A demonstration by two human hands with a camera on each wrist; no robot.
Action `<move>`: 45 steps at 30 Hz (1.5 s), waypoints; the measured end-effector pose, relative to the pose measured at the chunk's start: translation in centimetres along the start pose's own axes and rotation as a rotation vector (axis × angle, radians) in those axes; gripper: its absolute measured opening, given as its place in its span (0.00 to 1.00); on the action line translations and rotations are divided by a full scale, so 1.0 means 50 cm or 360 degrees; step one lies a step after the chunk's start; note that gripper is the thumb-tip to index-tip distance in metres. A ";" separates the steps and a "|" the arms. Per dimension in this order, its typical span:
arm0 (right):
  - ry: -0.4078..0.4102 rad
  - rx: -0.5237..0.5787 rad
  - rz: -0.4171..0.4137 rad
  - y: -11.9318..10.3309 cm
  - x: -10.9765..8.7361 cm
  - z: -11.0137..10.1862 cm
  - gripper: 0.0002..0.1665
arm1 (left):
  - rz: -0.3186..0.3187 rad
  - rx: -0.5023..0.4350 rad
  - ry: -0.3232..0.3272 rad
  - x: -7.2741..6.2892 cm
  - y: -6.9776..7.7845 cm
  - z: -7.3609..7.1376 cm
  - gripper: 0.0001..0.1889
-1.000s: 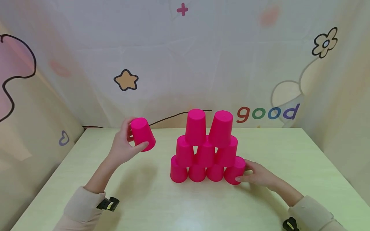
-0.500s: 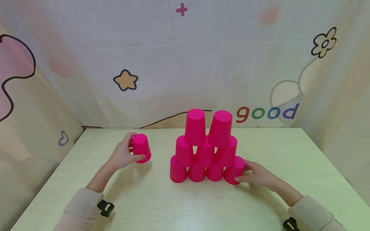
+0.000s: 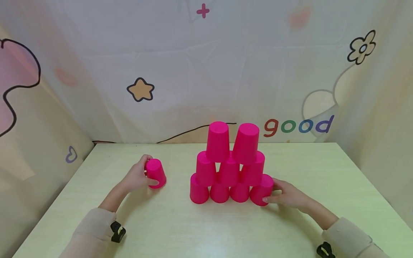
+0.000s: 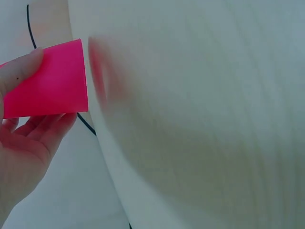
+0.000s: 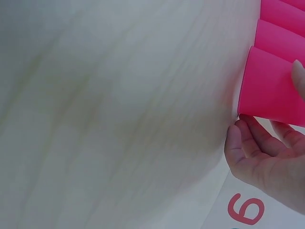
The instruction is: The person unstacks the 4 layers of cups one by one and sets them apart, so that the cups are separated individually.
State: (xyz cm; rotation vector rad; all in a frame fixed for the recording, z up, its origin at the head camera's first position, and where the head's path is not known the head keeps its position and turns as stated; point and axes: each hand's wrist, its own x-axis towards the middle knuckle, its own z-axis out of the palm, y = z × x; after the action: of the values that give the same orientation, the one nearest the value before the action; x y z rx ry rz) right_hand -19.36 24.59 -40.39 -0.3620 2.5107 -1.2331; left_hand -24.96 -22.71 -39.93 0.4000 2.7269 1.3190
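Observation:
My left hand (image 3: 137, 178) grips an upside-down pink plastic cup (image 3: 156, 172), thumb across its front and fingers behind. In the left wrist view this cup's rim is close over the table, a thin gap showing beside its pink reflection. To the right stands a pyramid of upside-down pink cups (image 3: 229, 170): several at the bottom, three above, two on top. My right hand (image 3: 288, 194) holds the rightmost bottom cup (image 3: 260, 191) between thumb and fingers. In the right wrist view the fingertips reach down to that cup's rim (image 5: 244, 88).
The pale wooden table (image 3: 206, 229) runs back to a printed curtain (image 3: 206, 71) with a star and the word good. A thin dark cord (image 3: 184, 133) shows against the curtain behind the cups. Black straps (image 3: 118, 231) sit at both wrists.
My left hand has lowered its cup toward the table and a little to the left, and the cup has come more upright. The right hand and the pyramid have stayed still.

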 end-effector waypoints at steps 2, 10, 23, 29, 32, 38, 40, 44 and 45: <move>-0.0001 -0.0004 -0.0001 0.001 0.000 0.000 0.41 | -0.0034 0.0015 -0.0016 0.002 -0.004 0.000 0.36; -0.0005 -0.0021 0.0011 0.000 -0.002 0.002 0.41 | -0.0111 0.0051 -0.0034 0.003 -0.011 0.005 0.39; -0.0002 -0.0041 0.0026 0.002 0.002 -0.003 0.42 | 0.0156 0.0093 0.0073 -0.007 0.047 -0.010 0.39; -0.0009 -0.0026 0.0013 0.002 0.002 -0.003 0.42 | 0.0351 0.0195 0.0158 -0.008 0.109 -0.015 0.40; -0.0006 -0.0015 0.0022 0.001 0.001 -0.004 0.42 | 0.0417 0.0209 0.0193 -0.009 0.142 -0.012 0.42; -0.0007 -0.0016 0.0037 -0.001 -0.001 -0.002 0.43 | 0.0624 0.0128 0.0203 -0.010 0.197 -0.002 0.41; -0.0007 -0.0014 0.0033 -0.001 -0.002 -0.001 0.43 | 0.0688 0.0085 0.0191 -0.011 0.211 0.003 0.40; -0.0003 -0.0023 0.0012 0.003 -0.002 -0.002 0.41 | 0.0794 0.0033 0.0190 -0.011 0.235 0.013 0.40; -0.0006 -0.0025 -0.0001 0.004 -0.002 -0.002 0.40 | 0.0818 0.0022 0.0192 -0.010 0.241 0.016 0.40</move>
State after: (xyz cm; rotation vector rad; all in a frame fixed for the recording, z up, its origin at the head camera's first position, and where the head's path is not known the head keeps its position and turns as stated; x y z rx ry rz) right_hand -19.35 24.83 -40.47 -0.3688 2.5185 -1.2126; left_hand -21.95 -15.11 -31.03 1.1171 2.8421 1.4631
